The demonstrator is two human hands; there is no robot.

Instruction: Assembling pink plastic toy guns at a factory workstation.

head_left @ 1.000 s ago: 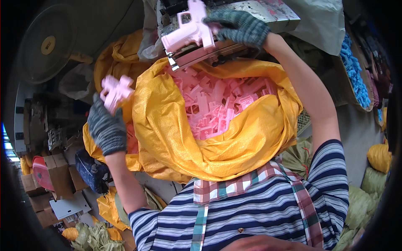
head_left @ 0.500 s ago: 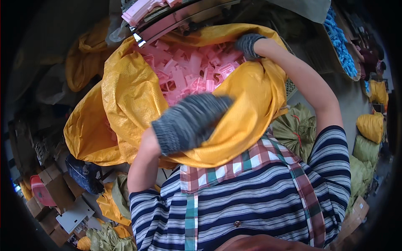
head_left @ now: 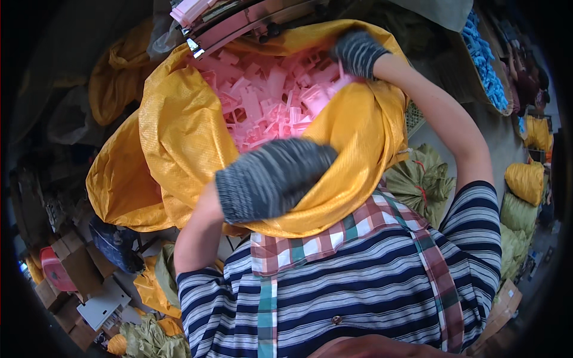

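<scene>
Head view: right hand (head_left: 358, 52) among pink parts (head_left: 268, 104) in sack (head_left: 179, 131).

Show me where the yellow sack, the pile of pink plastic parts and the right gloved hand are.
yellow sack (head_left: 179, 131), head view, on its left wall.
pink plastic parts (head_left: 268, 101), head view, middle of the pile inside the sack.
right gloved hand (head_left: 357, 52), head view, back of the grey glove.

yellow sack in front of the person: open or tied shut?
Open. The yellow sack has its mouth spread wide, a heap of pink plastic parts shows inside, and the gloved right hand reaches in.
</scene>
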